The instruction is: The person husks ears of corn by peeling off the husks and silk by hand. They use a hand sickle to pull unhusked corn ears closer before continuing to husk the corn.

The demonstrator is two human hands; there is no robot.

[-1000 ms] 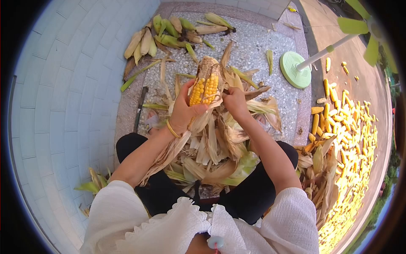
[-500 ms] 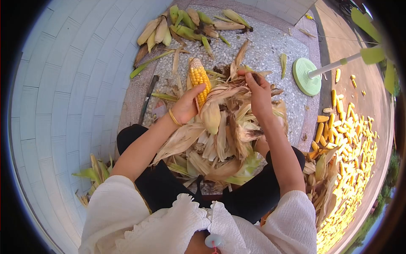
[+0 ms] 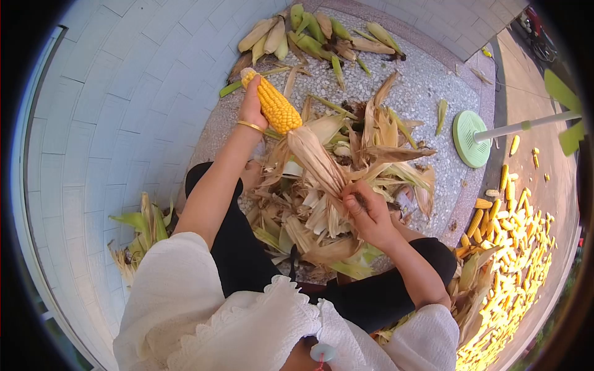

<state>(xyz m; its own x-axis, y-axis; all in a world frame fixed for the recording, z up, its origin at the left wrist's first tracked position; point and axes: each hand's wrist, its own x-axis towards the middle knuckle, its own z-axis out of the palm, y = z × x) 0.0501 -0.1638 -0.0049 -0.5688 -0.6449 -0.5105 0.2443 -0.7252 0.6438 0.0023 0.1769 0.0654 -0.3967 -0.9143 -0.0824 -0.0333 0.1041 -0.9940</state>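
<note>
My left hand (image 3: 252,108) is wrapped round the upper part of a yellow ear of corn (image 3: 278,108), whose pale tip points up and left. Dry husk (image 3: 314,156) still joins the cob's lower end and stretches down to the right. My right hand (image 3: 366,210) is closed on the gathered far end of that husk, with dark silk showing at the fingers. Below both hands lies a heap of stripped husks (image 3: 297,232) between my legs.
Unhusked ears (image 3: 309,34) lie in a pile at the back by the tiled wall (image 3: 93,136). A green round fan base (image 3: 471,139) stands to the right. Beyond it, many bare cobs (image 3: 510,247) cover the ground. More husks (image 3: 145,232) lie at my left.
My left hand has moved up and left with the corn. My right hand has come down, drawing the husk from around the cob into a stretched bundle. The view has shifted slightly.
</note>
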